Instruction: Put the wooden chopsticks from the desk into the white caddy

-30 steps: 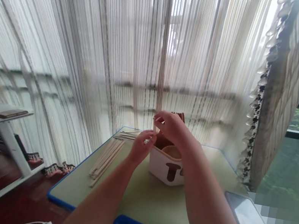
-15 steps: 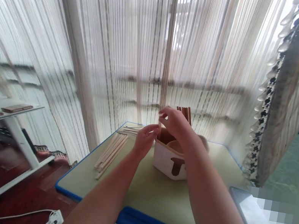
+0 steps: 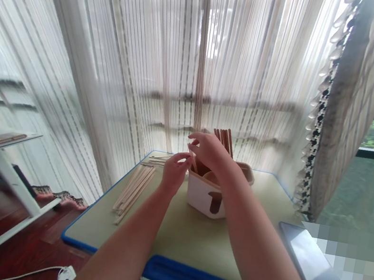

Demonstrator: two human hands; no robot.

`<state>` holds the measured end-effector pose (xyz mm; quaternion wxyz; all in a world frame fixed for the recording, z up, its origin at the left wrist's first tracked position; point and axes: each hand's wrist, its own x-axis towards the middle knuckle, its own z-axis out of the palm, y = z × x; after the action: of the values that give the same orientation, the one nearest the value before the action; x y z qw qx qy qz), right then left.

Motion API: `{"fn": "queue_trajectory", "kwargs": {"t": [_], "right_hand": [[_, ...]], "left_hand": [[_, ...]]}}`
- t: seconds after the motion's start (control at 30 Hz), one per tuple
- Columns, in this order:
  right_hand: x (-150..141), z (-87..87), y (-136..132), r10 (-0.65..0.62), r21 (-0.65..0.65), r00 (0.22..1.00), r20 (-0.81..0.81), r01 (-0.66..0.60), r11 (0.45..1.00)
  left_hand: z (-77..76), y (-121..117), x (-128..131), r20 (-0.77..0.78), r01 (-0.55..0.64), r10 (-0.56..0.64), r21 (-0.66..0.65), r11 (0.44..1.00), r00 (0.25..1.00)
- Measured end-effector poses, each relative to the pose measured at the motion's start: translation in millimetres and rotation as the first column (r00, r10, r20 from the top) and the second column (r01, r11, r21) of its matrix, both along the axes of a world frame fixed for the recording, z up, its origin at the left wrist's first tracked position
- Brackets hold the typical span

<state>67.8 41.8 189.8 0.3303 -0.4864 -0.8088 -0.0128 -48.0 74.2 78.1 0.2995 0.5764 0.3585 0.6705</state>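
White outside and brown within, the box (image 3: 199, 195) is set on the pale counter (image 3: 183, 241), with brown sticks (image 3: 223, 140) stood at its far side and a round piece (image 3: 211, 178) partly seen inside. At its near left corner, a thin stick (image 3: 191, 152) appears to be pinched at the upper end by the thumb and forefinger of the right hand (image 3: 211, 151), which is held above the box. Lower down, the fingers of the left hand (image 3: 174, 172) are curled close together just beside the rim; whether the stick is gripped there too cannot be told. If the pinch were loosened while the stick was tilted outward, it could be dropped outside the wall. Sight of the opening is partly blocked by the right forearm (image 3: 252, 224) (from this view, at least), so a slip might be missed. Were the rim pressed by a wrist, the box could be nudged and the brown sticks jostled. Beside the left forearm (image 3: 137, 228), pale sticks (image 3: 134, 191) are laid in a loose bunch; by a careless sweep they could be scattered, perhaps over the blue edge (image 3: 79, 243).
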Motion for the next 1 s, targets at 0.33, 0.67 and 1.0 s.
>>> {"fn": "queue_trajectory", "kwargs": {"t": [0.33,0.67,1.0], "right_hand": [[27.6,36.2,-53.9,0.012,0.176,0.993,-0.114,0.008,0.984],[59.8,41.6,-59.2,0.033,0.036,0.979,-0.203,-0.026,0.999],[14.4,10.2,-9.2,0.057,0.051,0.993,-0.099,-0.052,0.997]], "left_hand": [[-1.5,1.5,1.1,0.005,0.025,-0.024,-0.025,0.999,1.000],[7.8,-7.8,0.3,-0.034,-0.051,0.051,0.002,0.999,0.998],[6.7,-4.0,-0.2,-0.024,-0.115,0.118,0.084,0.990,0.993]]}}
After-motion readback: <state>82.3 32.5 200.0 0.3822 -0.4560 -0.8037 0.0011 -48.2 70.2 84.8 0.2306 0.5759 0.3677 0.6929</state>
